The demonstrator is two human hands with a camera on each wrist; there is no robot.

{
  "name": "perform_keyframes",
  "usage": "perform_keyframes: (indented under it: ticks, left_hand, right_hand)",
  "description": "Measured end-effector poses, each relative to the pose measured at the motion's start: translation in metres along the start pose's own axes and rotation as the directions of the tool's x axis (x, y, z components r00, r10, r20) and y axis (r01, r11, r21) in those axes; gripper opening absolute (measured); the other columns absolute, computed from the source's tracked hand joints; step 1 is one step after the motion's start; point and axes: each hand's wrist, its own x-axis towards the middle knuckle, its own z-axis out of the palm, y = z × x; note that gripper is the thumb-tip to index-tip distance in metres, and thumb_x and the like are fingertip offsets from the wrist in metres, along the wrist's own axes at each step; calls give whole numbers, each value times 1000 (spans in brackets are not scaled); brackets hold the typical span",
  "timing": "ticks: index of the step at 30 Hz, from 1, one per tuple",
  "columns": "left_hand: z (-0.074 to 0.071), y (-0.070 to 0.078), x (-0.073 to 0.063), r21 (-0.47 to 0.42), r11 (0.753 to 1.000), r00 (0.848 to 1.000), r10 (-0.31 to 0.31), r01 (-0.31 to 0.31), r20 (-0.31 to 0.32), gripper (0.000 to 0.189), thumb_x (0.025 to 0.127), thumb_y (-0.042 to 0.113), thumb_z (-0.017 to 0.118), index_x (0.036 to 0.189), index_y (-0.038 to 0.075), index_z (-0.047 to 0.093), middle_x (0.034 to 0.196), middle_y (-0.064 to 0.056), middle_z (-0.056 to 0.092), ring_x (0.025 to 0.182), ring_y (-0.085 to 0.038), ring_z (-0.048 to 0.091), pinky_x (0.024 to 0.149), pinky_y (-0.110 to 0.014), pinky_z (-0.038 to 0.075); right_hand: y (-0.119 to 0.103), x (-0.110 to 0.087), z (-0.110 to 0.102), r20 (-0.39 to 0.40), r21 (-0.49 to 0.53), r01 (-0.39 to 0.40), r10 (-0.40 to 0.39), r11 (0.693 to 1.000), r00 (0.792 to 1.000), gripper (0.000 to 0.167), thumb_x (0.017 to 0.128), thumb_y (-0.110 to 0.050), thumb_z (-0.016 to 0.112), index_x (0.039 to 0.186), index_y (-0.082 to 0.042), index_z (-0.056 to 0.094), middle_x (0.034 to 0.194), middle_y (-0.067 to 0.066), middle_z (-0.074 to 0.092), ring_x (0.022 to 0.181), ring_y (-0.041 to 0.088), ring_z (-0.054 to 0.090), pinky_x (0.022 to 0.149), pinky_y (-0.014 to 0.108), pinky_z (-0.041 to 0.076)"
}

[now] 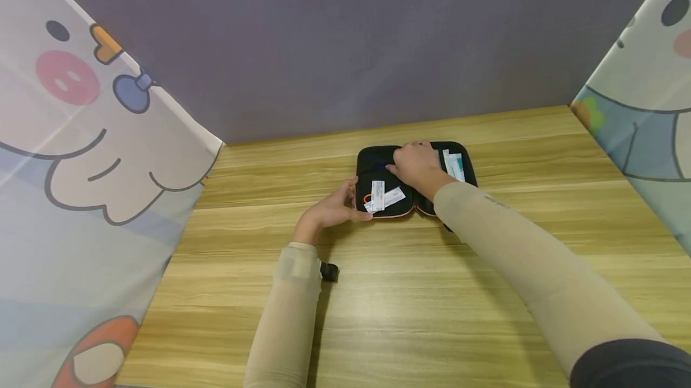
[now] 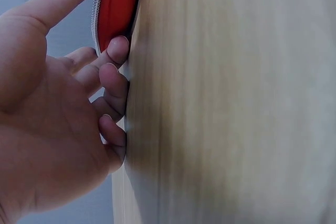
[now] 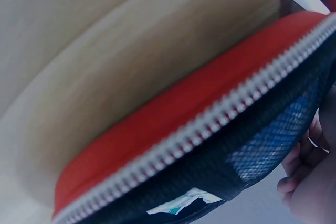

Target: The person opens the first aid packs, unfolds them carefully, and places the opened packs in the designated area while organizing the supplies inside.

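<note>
A zippered first-aid case (image 1: 388, 154) lies spread wide on the table, black inside with a red shell (image 3: 121, 145). My left hand (image 1: 332, 208) holds its left front corner; in the left wrist view, that hand (image 2: 52, 124) has several fingertips bent against the red side and tabletop. Over the middle of the case reaches my right hand (image 1: 417, 165), fingers bent down inside; what they touch is hidden. The right wrist view shows bent fingers of the right hand (image 3: 310, 166) beside a mesh pocket (image 3: 275, 145). White paper packets (image 1: 378, 196) lie in the left half.
More white and green packets (image 1: 453, 164) sit in the right half. An orange ring (image 1: 367, 198) shows beside the left packets. The wooden table (image 1: 405, 304) ends at a grey back wall (image 1: 345, 46), with cartoon-printed cloth (image 1: 129, 166) along both sides.
</note>
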Motion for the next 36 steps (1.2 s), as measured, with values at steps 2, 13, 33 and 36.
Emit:
perform_keyframes:
  ticks: [2,13,33,36]
  left_hand:
    - [0,0,0,-2,1000,1000,1,-1,1,113,90,38,86,172,20,10,138,-12,55,130,-30,51,126,-55,34]
    - [0,2,-1,2,1000,1000,4,-4,5,114,90,38,86,173,20,9,130,-10,55,121,-27,51,121,-50,36]
    - [1,1,-1,13,1000,1000,-10,10,-8,113,90,39,86,172,22,11,139,-12,55,130,-30,51,125,-54,34]
    - [1,1,-1,7,1000,1000,-11,11,-9,114,89,38,87,172,22,11,140,-12,55,132,-31,51,127,-55,32]
  right_hand:
    - [0,1,1,4,34,-15,15,999,1000,50,107,-53,58,115,-8,79,120,16,76,116,38,69,113,60,45]
    - [10,-11,2,17,254,172,-182,952,983,31,106,-38,66,129,-21,78,122,8,67,118,33,58,105,59,41]
    - [14,-13,7,67,201,212,-229,956,971,52,111,-44,55,158,-22,54,123,10,57,107,28,48,91,48,38]
    - [14,-15,4,60,244,216,-237,945,970,49,111,-42,56,155,-21,58,123,10,58,110,30,50,96,53,40]
